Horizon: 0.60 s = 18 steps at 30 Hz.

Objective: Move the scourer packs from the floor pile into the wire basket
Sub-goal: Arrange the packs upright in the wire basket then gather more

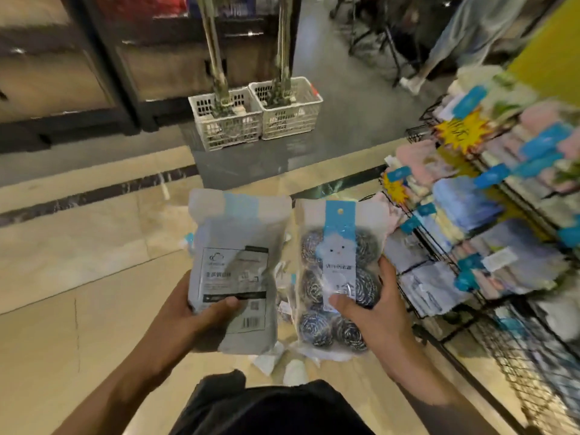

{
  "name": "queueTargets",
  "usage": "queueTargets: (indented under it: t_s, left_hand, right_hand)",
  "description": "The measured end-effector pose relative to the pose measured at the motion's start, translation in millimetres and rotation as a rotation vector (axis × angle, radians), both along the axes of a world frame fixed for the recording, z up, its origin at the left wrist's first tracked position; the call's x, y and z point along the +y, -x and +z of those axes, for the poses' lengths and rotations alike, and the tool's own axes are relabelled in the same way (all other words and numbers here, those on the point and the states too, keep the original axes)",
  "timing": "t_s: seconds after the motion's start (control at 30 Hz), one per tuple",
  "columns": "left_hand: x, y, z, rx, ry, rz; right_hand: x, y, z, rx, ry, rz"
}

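My left hand (188,312) grips a scourer pack (235,262) turned back side up, showing a grey label and a barcode. My right hand (373,302) grips a second scourer pack (339,271) front side up, with steel-wool balls and a blue header card visible. Both packs are held side by side above the floor in front of me. Under and between them, bits of more packs on the floor pile (276,359) peek out. A black wire rack (489,340) with wire baskets stands at the right.
The rack at the right holds folded cloths with blue tags (470,215) and yellow price stars. Two white plastic crates (255,114) with mop handles stand on the far floor. A person's legs (439,58) are at the upper right. Dark cabinets line the back left.
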State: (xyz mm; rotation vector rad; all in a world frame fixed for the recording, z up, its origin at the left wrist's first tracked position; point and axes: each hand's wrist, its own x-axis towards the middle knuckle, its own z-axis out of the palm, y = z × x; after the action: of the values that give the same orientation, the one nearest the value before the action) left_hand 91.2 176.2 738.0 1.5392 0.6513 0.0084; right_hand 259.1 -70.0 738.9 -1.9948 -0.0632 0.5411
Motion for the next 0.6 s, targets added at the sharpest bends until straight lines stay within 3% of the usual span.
queueTargets:
  t_s: [0.23, 0.33, 0.6]
  left_hand:
    - [25, -6, 7, 0.002, 0.105, -0.215]
    - [26, -9, 11, 0.026, 0.103, -0.335]
    - [-44, -28, 13, 0.045, 0.127, -0.601]
  right_hand:
    - [-2, 72, 13, -0.038, -0.108, -0.33]
    - [-10, 110, 25, 0.035, -0.116, -0.466]
    - [-85, 180, 25, 0.192, -0.209, -0.804]
